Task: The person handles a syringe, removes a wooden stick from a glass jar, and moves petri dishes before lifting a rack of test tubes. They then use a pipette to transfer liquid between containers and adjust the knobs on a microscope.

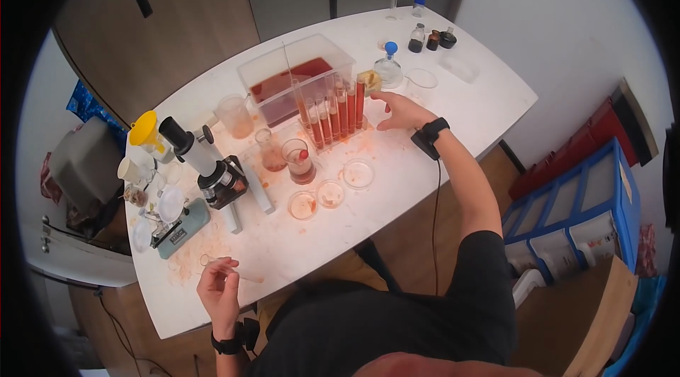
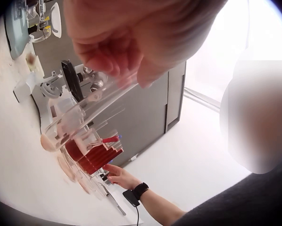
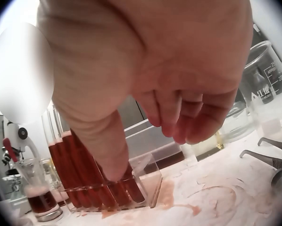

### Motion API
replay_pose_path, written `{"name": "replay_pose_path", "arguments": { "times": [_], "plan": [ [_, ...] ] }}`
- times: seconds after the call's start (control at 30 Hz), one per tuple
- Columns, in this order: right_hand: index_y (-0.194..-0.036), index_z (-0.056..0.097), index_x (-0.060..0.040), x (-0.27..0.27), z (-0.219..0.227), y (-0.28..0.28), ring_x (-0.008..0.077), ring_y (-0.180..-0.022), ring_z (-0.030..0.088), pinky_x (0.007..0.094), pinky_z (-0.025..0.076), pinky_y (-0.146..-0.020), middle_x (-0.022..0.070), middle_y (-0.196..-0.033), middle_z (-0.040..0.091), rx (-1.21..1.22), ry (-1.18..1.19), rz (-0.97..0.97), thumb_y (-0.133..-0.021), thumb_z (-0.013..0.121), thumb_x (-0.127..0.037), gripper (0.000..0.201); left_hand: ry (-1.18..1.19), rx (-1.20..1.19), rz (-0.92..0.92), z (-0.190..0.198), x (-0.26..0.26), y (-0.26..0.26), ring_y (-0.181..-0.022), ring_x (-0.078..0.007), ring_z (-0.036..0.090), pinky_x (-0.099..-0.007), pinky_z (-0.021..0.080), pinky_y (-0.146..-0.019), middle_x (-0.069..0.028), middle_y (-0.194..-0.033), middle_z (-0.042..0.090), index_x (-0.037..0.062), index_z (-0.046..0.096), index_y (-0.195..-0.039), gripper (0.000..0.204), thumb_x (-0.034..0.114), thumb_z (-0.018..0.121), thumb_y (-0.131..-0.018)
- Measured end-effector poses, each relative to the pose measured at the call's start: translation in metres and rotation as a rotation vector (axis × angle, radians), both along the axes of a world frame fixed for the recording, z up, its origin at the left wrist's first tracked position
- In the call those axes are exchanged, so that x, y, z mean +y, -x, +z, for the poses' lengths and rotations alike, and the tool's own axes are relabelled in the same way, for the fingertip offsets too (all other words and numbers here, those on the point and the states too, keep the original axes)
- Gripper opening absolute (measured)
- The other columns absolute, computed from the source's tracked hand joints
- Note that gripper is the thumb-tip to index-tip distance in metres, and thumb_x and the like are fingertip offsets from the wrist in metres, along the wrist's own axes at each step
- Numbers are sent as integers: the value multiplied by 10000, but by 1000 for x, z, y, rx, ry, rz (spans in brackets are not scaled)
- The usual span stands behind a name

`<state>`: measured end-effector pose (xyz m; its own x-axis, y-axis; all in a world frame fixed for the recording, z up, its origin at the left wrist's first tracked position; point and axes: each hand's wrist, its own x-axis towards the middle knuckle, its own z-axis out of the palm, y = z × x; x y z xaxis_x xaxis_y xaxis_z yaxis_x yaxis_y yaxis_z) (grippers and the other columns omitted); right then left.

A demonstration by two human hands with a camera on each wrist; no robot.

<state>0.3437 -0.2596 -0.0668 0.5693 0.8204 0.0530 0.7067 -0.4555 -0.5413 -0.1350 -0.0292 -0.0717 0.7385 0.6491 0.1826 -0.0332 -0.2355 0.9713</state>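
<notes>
Near the table's front left, my left hand [image 1: 218, 293] pinches a clear glass test tube [image 1: 248, 277]. The left wrist view shows the tube [image 2: 79, 110] slanting down from the fingers of the left hand [image 2: 136, 35], its rounded end by the tabletop. My right hand [image 1: 405, 113] hovers at the right end of a clear rack [image 1: 348, 137] of red-filled tubes [image 1: 343, 113], thumb and fingers apart. In the right wrist view, the thumb of the right hand [image 3: 150, 56] overlaps the tubes [image 3: 68, 165]; whether it touches them I cannot tell.
Behind the rack stands a plastic tub [image 1: 256, 86] of red liquid. A beaker [image 1: 300, 168], flask [image 1: 270, 153] and several petri dishes [image 1: 358, 174] are in front. A microscope [image 1: 219, 180] and scale [image 1: 185, 229] stand left; tweezers [image 3: 266, 159] lie right of the rack.
</notes>
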Motion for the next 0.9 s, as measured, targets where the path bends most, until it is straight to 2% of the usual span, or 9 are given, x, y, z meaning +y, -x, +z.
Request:
{"name": "replay_pose_path", "arguments": {
  "times": [0.07, 0.1, 0.2, 0.23, 0.33, 0.43, 0.63, 0.8, 0.9],
  "plan": [
    [-1447, 364, -64, 15, -1, -8, 244, -1015, 567, 327, 478, -889, 134, -1381, 503, 126, -28, 77, -647, 807, -194, 923, -11, -12, 48, 0, 0, 13, -863, -101, 549, -250, 452, -789, -72, -993, 638, -15, 597, -1067, 208, -14, 619, -860],
    [-1488, 263, -53, 21, 6, -12, 242, -1189, 512, 343, 455, -964, 153, -1465, 418, 193, 38, 125, -626, 825, -206, 1040, -20, -12, 72, -1, 2, 19, -871, -103, 554, -251, 453, -790, -71, -992, 639, -16, 596, -1070, 208, 2, 629, -866],
    [-1488, 273, -90, 33, 18, -11, 258, -1209, 497, 356, 447, -973, 161, -1442, 441, 211, 122, 172, -618, 825, -191, 1036, -41, -4, 146, 0, 1, 35, -927, -129, 576, -266, 452, -833, -75, -995, 636, -20, 591, -1091, 229, 63, 654, -887],
    [-1482, 285, -116, 34, 13, -17, 263, -1221, 492, 374, 439, -981, 170, -1432, 448, 219, 133, 179, -611, 819, -180, 1023, -51, -1, 168, -1, 3, 40, -935, -135, 578, -271, 451, -846, -77, -996, 635, -21, 591, -1095, 232, 64, 653, -889],
    [-1410, 366, -56, 38, -7, -36, 266, -1069, 532, 380, 451, -933, 155, -1291, 540, 168, 153, 232, -597, 826, -208, 946, -33, 5, 213, -8, 10, 48, -957, -148, 580, -287, 442, -884, -80, -1002, 632, -22, 589, -1100, 231, 60, 642, -891],
    [-1408, 377, -80, 46, -22, -46, 273, -1208, 519, 380, 433, -986, 185, -1334, 540, 149, 211, 192, -576, 806, -181, 941, -4, 20, 235, -11, 13, 47, -964, -150, 581, -290, 442, -891, -80, -1006, 629, -18, 588, -1096, 223, 56, 637, -891],
    [-1296, 493, -35, 54, -14, -42, 282, -1181, 548, 355, 434, -988, 184, -1255, 598, 237, 273, 241, -569, 802, -188, 805, -2, -20, 191, -13, 9, 30, -957, -147, 583, -286, 445, -879, -62, -1001, 622, -8, 588, -1087, 201, 31, 607, -891],
    [-1274, 508, -36, 55, -18, -50, 279, -1165, 551, 350, 435, -974, 175, -1244, 603, 174, 263, 244, -560, 814, -187, 791, 51, -10, 182, -14, 6, 25, -970, -163, 599, -306, 451, -891, -71, -1013, 610, -15, 587, -1068, 207, 50, 651, -882],
    [-1271, 510, -44, 55, -28, -58, 278, -1155, 551, 346, 434, -971, 170, -1224, 611, 154, 257, 228, -554, 828, -190, 798, 22, -7, 150, -12, 3, 19, -935, -128, 574, -267, 439, -854, -58, -974, 631, -4, 592, -1101, 216, 32, 601, -888]
  ]
}}
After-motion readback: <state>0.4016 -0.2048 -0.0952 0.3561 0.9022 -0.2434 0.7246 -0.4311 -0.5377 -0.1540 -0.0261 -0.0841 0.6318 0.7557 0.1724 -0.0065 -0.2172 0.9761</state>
